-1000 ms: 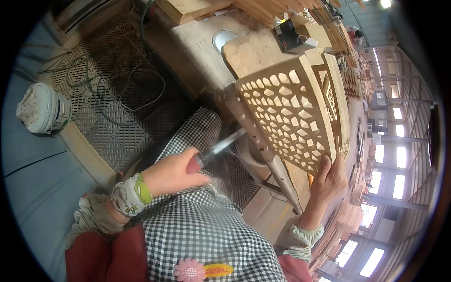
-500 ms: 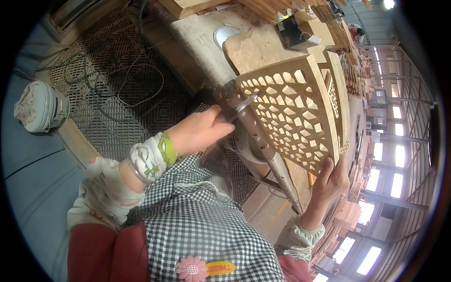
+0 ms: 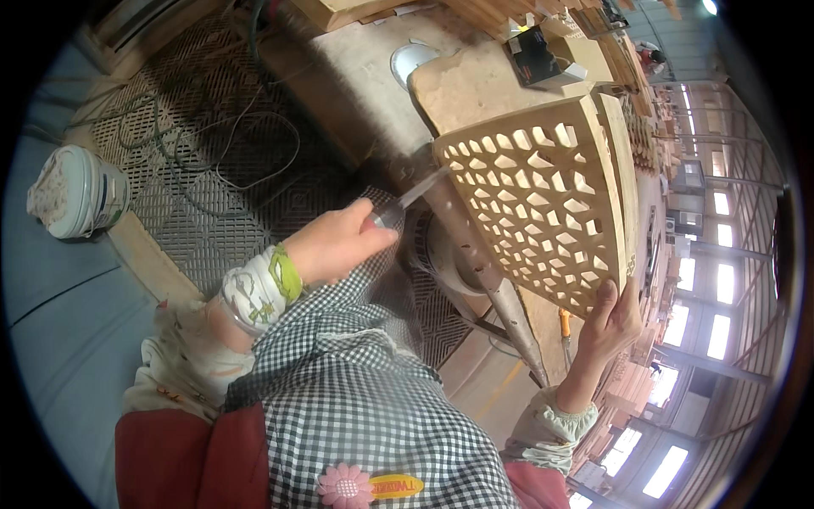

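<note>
A wooden panel (image 3: 519, 201) pierced with many angular holes stands tilted at the bench edge, part of a box-like wooden piece with a second board behind it. My right hand (image 3: 609, 327) grips its lower right corner, the thumb on the pierced face and the fingers hidden behind. Closed around a dark handle, my left hand (image 3: 341, 243) holds a slim-bladed hand tool (image 3: 422, 188). Its blade points at the panel's left edge; blur hides whether the tip touches. The exact kind of tool is unclear.
The workbench (image 3: 462, 89) bears an open cardboard box (image 3: 585, 55), a round pale disc (image 3: 413, 64) and an orange-handled tool (image 3: 565, 325). A white bucket (image 3: 100, 197) stands at the left, near hoses (image 3: 222, 157) lying over the grid floor mat (image 3: 182, 246). Far off, a person (image 3: 651, 59) appears.
My left hand has drawn the tool back to the left and slightly down, so its blade no longer lies over the holes. The panel has shifted slightly right and turned more face-on.
</note>
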`<state>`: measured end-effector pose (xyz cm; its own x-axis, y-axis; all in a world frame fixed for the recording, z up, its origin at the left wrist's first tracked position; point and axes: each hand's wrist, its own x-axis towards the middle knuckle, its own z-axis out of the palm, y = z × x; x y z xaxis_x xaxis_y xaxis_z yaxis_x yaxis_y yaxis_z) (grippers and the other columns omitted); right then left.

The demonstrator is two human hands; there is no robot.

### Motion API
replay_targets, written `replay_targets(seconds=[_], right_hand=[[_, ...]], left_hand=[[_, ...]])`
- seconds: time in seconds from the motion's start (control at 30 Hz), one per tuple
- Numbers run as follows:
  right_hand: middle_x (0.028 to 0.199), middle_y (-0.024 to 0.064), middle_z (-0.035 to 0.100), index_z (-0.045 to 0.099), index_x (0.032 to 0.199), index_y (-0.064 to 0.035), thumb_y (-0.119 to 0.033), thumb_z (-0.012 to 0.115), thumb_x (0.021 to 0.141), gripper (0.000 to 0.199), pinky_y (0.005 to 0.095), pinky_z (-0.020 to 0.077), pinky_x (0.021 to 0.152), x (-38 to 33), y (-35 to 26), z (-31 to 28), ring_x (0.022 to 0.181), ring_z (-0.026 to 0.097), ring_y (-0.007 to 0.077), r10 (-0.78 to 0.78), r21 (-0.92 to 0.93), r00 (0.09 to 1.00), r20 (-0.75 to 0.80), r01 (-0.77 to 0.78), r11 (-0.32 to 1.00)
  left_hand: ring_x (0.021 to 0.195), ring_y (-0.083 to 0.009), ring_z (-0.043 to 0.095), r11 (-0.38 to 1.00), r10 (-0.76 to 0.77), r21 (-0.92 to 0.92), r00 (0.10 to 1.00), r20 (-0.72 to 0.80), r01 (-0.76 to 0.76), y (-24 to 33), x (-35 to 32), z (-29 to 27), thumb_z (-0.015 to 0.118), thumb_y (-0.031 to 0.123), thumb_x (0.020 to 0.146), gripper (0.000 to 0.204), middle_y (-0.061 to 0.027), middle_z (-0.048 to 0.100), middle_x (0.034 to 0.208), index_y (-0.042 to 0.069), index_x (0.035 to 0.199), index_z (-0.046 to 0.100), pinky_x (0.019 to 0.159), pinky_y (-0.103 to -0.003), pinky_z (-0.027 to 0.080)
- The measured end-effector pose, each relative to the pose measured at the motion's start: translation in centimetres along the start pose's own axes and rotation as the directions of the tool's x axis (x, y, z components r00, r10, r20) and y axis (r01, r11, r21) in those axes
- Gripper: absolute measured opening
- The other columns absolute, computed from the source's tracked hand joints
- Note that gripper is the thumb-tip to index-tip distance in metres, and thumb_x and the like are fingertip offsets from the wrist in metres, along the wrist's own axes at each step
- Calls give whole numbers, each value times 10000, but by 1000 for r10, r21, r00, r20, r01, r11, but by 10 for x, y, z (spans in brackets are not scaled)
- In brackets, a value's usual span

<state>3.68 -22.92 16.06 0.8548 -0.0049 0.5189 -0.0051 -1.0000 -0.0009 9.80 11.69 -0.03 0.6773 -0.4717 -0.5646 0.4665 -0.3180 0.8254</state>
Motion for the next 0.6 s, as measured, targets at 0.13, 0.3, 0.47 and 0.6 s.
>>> replay_targets(seconds=[0.13, 0.3, 0.47, 0.6], right_hand=[[668, 107, 617, 633, 879, -60, -424, 585, 1082, 420, 375, 425, 536, 1, 2, -2, 552, 601, 293, -40, -20, 999, 15, 41, 999], [691, 125, 623, 625, 896, -58, -415, 587, 1080, 404, 375, 431, 542, 1, 2, -3, 560, 608, 307, -57, -18, 998, 23, 57, 998], [691, 130, 616, 624, 905, -53, -426, 584, 1080, 414, 380, 430, 540, 2, 1, -2, 562, 606, 316, -58, -16, 998, 18, 59, 998], [691, 133, 617, 630, 912, -52, -440, 575, 1083, 427, 383, 430, 539, 3, 0, -4, 562, 603, 323, -56, -15, 998, 31, 57, 998]], left_hand=[[523, -91, 546, 989, 88, -123, 996, -1, -87, -12, 24, -5, 611, 414, 1040, 474, -21, 555, 674, -39, 1154, 527, 448, -259, 468], [495, -85, 520, 978, 39, -208, 991, 127, -12, -1, 46, -16, 572, 459, 1059, 427, -6, 542, 660, 33, 1059, 542, 426, -256, 452], [451, -76, 476, 935, 0, -339, 954, 300, 107, -3, 61, -30, 542, 486, 1085, 404, 6, 526, 622, 98, 979, 520, 388, -256, 429], [461, -65, 457, 908, -26, -371, 908, 417, 196, -4, 69, -42, 483, 489, 1112, 407, 14, 518, 619, 110, 970, 527, 395, -241, 410]])
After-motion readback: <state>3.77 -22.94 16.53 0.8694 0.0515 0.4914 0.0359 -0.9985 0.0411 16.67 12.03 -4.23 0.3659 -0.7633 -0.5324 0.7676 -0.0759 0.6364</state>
